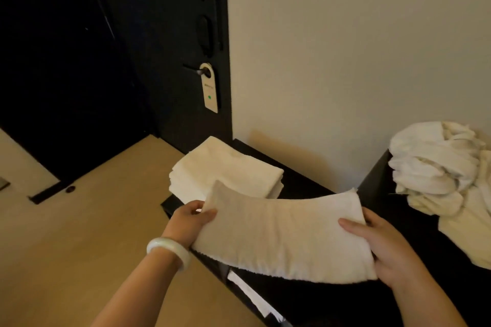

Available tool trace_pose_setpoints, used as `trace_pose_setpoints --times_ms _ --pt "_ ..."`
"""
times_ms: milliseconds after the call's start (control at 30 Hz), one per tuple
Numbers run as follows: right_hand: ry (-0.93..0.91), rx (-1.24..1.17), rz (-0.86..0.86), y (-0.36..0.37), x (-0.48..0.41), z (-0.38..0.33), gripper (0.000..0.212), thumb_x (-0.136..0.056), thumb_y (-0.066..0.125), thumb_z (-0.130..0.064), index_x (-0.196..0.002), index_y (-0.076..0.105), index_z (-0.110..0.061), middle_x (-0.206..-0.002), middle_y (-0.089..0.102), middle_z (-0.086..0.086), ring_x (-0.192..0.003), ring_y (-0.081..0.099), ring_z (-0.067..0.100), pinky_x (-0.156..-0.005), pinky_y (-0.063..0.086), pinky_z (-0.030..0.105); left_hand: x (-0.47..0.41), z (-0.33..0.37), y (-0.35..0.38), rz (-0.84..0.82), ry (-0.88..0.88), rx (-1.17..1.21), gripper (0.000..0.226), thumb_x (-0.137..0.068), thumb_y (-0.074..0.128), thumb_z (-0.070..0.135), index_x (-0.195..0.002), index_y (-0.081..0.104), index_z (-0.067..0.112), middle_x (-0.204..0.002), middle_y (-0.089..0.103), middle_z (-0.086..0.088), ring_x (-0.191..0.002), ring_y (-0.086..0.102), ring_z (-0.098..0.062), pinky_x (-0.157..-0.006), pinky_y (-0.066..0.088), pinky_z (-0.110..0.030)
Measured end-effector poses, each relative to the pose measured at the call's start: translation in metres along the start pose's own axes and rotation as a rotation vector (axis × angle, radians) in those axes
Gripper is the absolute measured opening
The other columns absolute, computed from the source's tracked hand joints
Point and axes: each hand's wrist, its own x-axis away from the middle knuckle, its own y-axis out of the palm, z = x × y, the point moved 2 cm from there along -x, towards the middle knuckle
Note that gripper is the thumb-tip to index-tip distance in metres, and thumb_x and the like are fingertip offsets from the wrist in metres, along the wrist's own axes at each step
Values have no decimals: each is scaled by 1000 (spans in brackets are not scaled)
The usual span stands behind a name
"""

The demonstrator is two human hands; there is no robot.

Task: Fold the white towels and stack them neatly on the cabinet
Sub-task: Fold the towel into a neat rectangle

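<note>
**Folded towel held above the dark cabinet**

Head view: the left hand (192, 216) and the right hand (382, 244) each hold one short end of a folded white towel (281, 236), both grips clamped on it with the thumbs on top. The towel hangs over the cabinet (303, 182), just in front of a stack of folded towels (225, 170). At the right, unfolded towels (435, 167) lie in a heap. The door hanger (210, 87) carries print too small to read.

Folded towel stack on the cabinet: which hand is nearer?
Left. The left hand grips the held towel just in front of the stack; the right hand grips its other end, farther right.
</note>
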Motion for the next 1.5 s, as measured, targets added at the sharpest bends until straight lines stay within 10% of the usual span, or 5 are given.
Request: trace_pose_setpoints --times_ms 233,433,800,1267,1500 --pt "-30 -27 -34 88 -61 2 29 -81 78 -15 -105 67 -28 -91 76 3 -91 70 29 -64 57 41 -67 16 -50 67 -22 -37 10 -88 72 24 -92 73 15 -90 75 -9 -86 71 -30 -83 58 -45" --pt "39 -151 3 159 -97 23 37 -85 72 -6 -118 63 -19 -107 72 13 -100 67 36 -89 54 57 -157 35 -77 -14 -91 -94 15 -92 60 4 -84 68 13 -73 66 -6 -65 59 -20 -62 47 -26" --pt "146 -289 360 220 -172 40 29 -88 71 -16 -115 64 -24 -107 71 9 -100 66 34 -85 55 56 -344 78 -109 -250 -53 -358 16 -98 57 16 -109 68 18 -114 70 -6 -104 64 -26 -99 49 -43" --pt "101 164 684 237 -186 74 41 -95 61 -10 -134 49 -14 -121 59 10 -94 58 25 -80 49 44 -385 41 -99 -239 128 -749 24 -95 61 17 -119 60 15 -117 60 -7 -103 56 -27 -90 48 -39" --pt "-176 1164 727 264 -180 70 78 -87 64 -35 -152 24 -21 -157 29 7 -146 27 28 -118 19 46 -340 28 -59 -312 838 -1244 73 -97 56 39 -156 17 23 -164 12 -4 -150 15 -27 -121 16 -41"
